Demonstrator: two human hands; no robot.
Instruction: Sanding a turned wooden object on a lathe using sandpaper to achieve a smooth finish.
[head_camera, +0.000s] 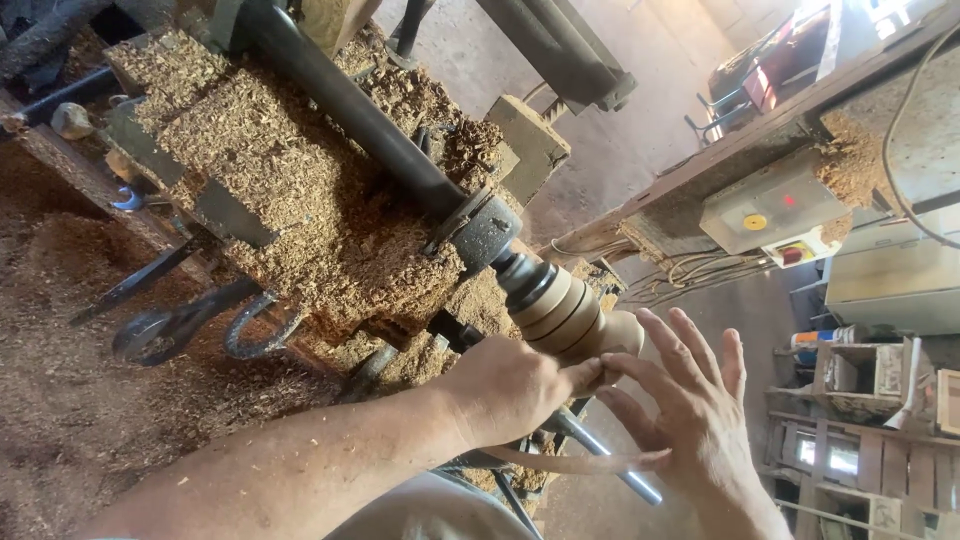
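Observation:
A turned wooden workpiece (566, 312) with dark grooves is mounted on the lathe spindle (488, 232). My left hand (505, 388) is curled, its fingertips pressed against the lower side of the workpiece. A thin brown strip (585, 463) runs out from under this hand toward my right wrist. My right hand (688, 415) is spread flat with its fingers apart. Its fingertips are at the rounded free end of the workpiece, and nothing is in its palm.
Thick wood shavings (290, 190) cover the lathe bed and the ground at the left. A metal rod (608, 466) lies under my hands. A switch box with coloured buttons (770, 205) hangs on a beam at the right. Wooden crates (870, 400) stand below it.

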